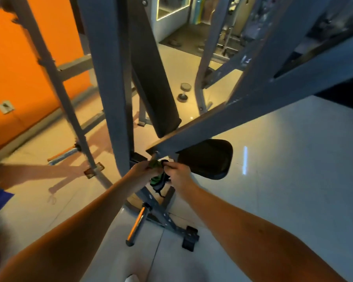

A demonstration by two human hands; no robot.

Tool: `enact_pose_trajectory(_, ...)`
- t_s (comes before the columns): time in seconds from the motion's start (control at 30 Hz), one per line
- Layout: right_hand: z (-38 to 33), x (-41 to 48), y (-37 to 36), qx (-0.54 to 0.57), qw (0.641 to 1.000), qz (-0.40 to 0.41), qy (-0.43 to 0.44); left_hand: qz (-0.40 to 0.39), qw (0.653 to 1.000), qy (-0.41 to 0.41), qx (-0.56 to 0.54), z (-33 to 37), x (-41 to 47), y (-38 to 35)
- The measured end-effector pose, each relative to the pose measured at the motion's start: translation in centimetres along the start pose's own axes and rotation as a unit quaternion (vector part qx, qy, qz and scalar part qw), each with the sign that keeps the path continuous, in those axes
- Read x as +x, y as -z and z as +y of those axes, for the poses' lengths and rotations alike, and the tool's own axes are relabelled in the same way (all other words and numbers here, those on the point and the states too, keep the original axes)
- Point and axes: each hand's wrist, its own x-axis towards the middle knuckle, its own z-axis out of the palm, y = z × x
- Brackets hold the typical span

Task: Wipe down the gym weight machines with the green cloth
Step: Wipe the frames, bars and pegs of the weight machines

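The green cloth [159, 176] hangs bunched between my two hands, just below the lower end of a slanted grey beam [222, 119] of the weight machine. My left hand [141, 169] pinches the cloth's top edge from the left. Gripping the cloth from the right is my right hand [178, 173], fingers curled round it. A dark strip of the cloth dangles below. The machine's grey upright post [110, 88] stands right behind my left hand, and its black seat pad [208, 157] sits just right of my right hand.
A black back pad [151, 78] leans behind the post. Below my hands lie the machine's base frame and a chrome peg [136, 226] with a black foot. A second grey frame [49, 68] stands by the orange wall at left. A dumbbell [184, 91] stands on the tiled floor.
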Motion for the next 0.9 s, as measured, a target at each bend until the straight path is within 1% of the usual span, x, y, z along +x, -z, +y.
enact_pose_trajectory(0.07, -0.2, -1.1, 1.7, -0.006, 1.000, -0.009, 0.003, -0.026, 1.000, -0.006, 0.015, 0.4, 0.2, -1.2)
enact_pose_trajectory(0.13, -0.2, -2.0, 3.6, -0.026, 1.000, -0.012, 0.012, -0.049, 0.999, -0.012, 0.001, 1.1, 0.0, -2.4)
enact_pose_trajectory(0.2, -0.1, -2.9, 5.3, -0.048, 0.998, -0.016, 0.030, -0.052, 0.998, -0.022, 0.007, 1.6, -0.5, -3.8)
enact_pose_trajectory(0.4, 0.0, -5.2, 10.0, -0.102, 0.988, 0.032, 0.108, 0.001, 0.994, -0.049, 0.103, 3.8, -3.1, -7.8)
enact_pose_trajectory(0.53, 0.3, -6.5, 13.2, -0.133, 0.981, 0.012, 0.140, 0.046, 0.986, -0.057, 0.150, 4.9, -6.0, -10.2)
enact_pose_trajectory(0.6, 0.6, -7.2, 14.7, -0.139, 0.979, 0.002, 0.148, 0.075, 0.984, -0.056, 0.151, 5.0, -7.6, -11.3)
enact_pose_trajectory(0.7, 1.2, -8.1, 16.1, -0.158, 0.972, 0.006, 0.175, 0.109, 0.985, -0.058, 0.122, 4.5, -9.6, -12.7)
enact_pose_trajectory(0.77, 1.9, -8.4, 16.7, -0.197, 0.960, 0.020, 0.199, 0.141, 0.982, -0.066, 0.103, 4.3, -11.1, -13.6)
enact_pose_trajectory(0.83, 2.3, -8.9, 17.2, -0.226, 0.950, 0.008, 0.215, 0.170, 0.979, -0.075, 0.083, 4.2, -12.3, -14.5)
enact_pose_trajectory(0.9, 2.1, -9.3, 17.5, -0.181, 0.963, -0.032, 0.196, 0.197, 0.973, -0.091, 0.082, 4.5, -13.1, -15.1)
